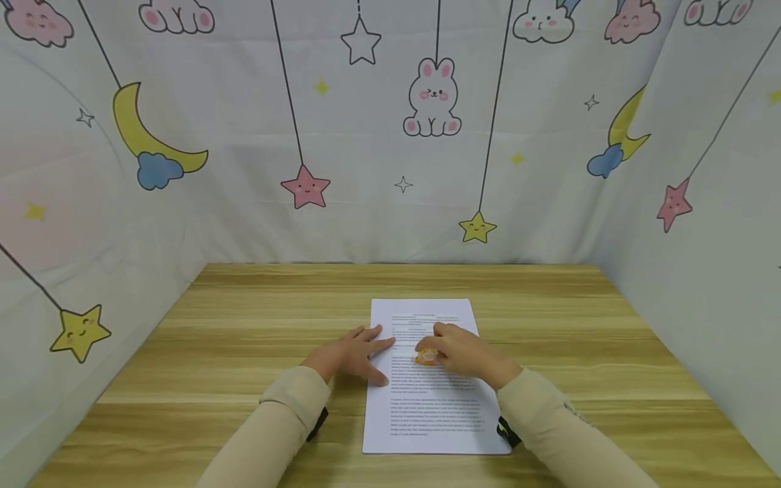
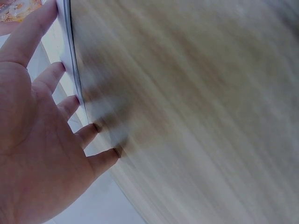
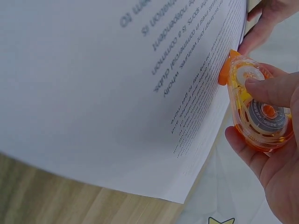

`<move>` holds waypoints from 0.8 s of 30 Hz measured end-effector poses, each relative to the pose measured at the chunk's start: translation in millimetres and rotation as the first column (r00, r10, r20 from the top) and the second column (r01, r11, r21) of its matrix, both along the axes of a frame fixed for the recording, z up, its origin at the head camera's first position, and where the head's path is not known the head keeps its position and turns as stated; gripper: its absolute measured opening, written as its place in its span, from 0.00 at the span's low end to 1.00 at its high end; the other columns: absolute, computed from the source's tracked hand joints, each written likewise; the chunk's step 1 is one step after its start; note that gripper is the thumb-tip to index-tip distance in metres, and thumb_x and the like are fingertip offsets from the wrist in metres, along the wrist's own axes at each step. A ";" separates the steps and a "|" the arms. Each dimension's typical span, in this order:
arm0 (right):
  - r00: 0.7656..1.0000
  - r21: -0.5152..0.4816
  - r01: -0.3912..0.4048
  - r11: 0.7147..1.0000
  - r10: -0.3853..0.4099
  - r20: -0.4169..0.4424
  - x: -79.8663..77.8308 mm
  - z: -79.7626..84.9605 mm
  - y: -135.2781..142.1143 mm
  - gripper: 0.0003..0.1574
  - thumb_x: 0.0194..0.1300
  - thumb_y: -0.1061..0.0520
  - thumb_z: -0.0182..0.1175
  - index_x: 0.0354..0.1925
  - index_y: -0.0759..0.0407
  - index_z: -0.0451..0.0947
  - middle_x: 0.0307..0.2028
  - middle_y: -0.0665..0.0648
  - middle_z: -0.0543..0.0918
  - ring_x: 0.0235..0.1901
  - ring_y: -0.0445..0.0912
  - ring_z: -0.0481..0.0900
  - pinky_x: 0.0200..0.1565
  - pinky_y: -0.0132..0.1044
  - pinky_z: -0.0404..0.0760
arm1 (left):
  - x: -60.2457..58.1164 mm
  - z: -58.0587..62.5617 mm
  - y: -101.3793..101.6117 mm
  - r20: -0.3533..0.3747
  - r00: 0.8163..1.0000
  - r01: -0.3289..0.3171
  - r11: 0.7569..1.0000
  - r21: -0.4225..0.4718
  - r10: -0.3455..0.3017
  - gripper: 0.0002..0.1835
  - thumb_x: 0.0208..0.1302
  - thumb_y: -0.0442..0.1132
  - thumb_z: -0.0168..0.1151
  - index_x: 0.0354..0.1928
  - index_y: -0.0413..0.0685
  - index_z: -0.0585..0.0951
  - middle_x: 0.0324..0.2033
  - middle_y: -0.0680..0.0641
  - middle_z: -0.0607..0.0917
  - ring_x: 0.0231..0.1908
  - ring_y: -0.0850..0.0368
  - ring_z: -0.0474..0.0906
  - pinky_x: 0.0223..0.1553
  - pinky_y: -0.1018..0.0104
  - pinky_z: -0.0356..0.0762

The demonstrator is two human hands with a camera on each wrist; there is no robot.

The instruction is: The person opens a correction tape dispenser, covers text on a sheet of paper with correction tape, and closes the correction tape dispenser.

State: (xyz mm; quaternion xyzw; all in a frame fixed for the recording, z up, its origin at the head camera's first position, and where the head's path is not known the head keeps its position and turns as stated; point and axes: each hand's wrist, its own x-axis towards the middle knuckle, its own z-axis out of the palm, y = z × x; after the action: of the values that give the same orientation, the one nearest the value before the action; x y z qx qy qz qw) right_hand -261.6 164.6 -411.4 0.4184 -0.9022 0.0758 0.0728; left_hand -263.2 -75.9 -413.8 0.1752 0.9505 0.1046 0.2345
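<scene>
In the head view, we see the left hand flat, fingers spread over the left edge of the printed paper on the desk. Its grip is wide. The right hand bends over the paper's middle, its grip closed around a small orange tape roller. In the left wrist view, we see the left fingertips reaching the paper's edge. In the right wrist view, we see the thumb pressing the roller's side; we can't tell if its tip touches the paper.
</scene>
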 end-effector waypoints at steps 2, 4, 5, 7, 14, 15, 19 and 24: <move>1.000 0.003 -0.006 1.000 0.006 -0.005 0.0 -0.3 -0.6 0.18 0.58 0.64 0.58 0.44 0.46 0.81 0.26 0.48 0.70 0.23 0.39 0.61 0.28 0.27 0.62 | 0.0 -0.2 -0.1 0.004 1.000 -0.002 1.000 -0.001 0.002 0.44 0.51 0.63 0.62 0.69 0.70 0.56 0.73 0.54 0.46 0.72 0.45 0.37 0.65 0.37 0.47; 1.000 0.008 -0.012 1.000 0.012 -0.014 -0.2 -0.4 -1.2 0.18 0.58 0.64 0.58 0.44 0.46 0.81 0.26 0.49 0.71 0.24 0.39 0.61 0.29 0.28 0.63 | 0.1 -0.1 -0.1 0.004 1.000 -0.001 1.000 -0.002 0.001 0.44 0.51 0.63 0.62 0.69 0.70 0.55 0.73 0.54 0.45 0.72 0.45 0.37 0.65 0.37 0.46; 1.000 0.012 -0.016 1.000 0.016 -0.020 -0.4 -0.4 -1.4 0.18 0.58 0.65 0.58 0.44 0.46 0.81 0.26 0.49 0.71 0.24 0.39 0.62 0.29 0.28 0.63 | 0.3 0.0 -0.2 0.003 1.000 0.000 1.000 -0.003 0.000 0.44 0.51 0.64 0.62 0.69 0.70 0.55 0.73 0.54 0.45 0.72 0.45 0.37 0.65 0.37 0.46; 0.999 0.021 -0.019 1.000 0.020 -0.028 -0.8 -0.3 -1.8 0.18 0.58 0.65 0.58 0.44 0.46 0.80 0.27 0.49 0.71 0.24 0.39 0.62 0.29 0.28 0.64 | 0.3 -0.4 -0.4 0.002 1.000 0.000 1.000 -0.002 0.000 0.44 0.51 0.64 0.62 0.69 0.69 0.55 0.73 0.54 0.45 0.72 0.45 0.37 0.65 0.37 0.47; 0.998 0.036 -0.043 0.998 0.045 -0.047 -1.1 -0.1 -1.5 0.17 0.58 0.65 0.59 0.43 0.46 0.80 0.27 0.50 0.71 0.24 0.39 0.62 0.28 0.28 0.64 | -0.8 -2.1 -0.1 -0.002 1.000 0.002 1.000 0.004 -0.002 0.44 0.51 0.64 0.62 0.69 0.70 0.55 0.73 0.54 0.45 0.72 0.45 0.37 0.65 0.37 0.46; 0.998 0.041 -0.048 0.998 0.050 -0.050 -1.0 0.1 -1.5 0.17 0.58 0.65 0.59 0.43 0.47 0.80 0.27 0.50 0.71 0.24 0.40 0.63 0.28 0.29 0.64 | -0.8 -2.0 0.0 -0.002 1.000 0.002 1.000 0.002 -0.002 0.44 0.51 0.64 0.62 0.69 0.70 0.55 0.73 0.54 0.45 0.72 0.45 0.37 0.65 0.38 0.46; 0.997 0.079 -0.047 0.996 0.051 -0.056 0.0 2.3 -2.7 0.15 0.57 0.63 0.61 0.42 0.46 0.78 0.29 0.51 0.72 0.26 0.42 0.67 0.32 0.32 0.70 | -1.0 -1.0 0.7 0.002 1.000 -0.002 1.000 0.003 0.002 0.44 0.51 0.64 0.62 0.69 0.70 0.55 0.73 0.54 0.45 0.72 0.45 0.37 0.65 0.37 0.46; 0.998 0.135 -0.038 0.990 0.044 -0.042 1.3 6.4 -4.2 0.16 0.58 0.63 0.60 0.43 0.46 0.77 0.31 0.51 0.72 0.28 0.44 0.70 0.35 0.34 0.74 | -0.7 0.6 1.3 0.005 1.000 -0.009 1.000 -0.005 0.009 0.44 0.51 0.64 0.62 0.69 0.70 0.56 0.73 0.54 0.46 0.72 0.45 0.37 0.65 0.37 0.46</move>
State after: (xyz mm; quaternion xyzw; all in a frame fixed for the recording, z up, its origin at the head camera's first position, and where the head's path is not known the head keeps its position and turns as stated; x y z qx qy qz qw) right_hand -260.2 160.4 -405.0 0.4425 -0.8945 0.0071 0.0632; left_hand -263.9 -74.5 -413.3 0.1702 0.9508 0.1038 0.2370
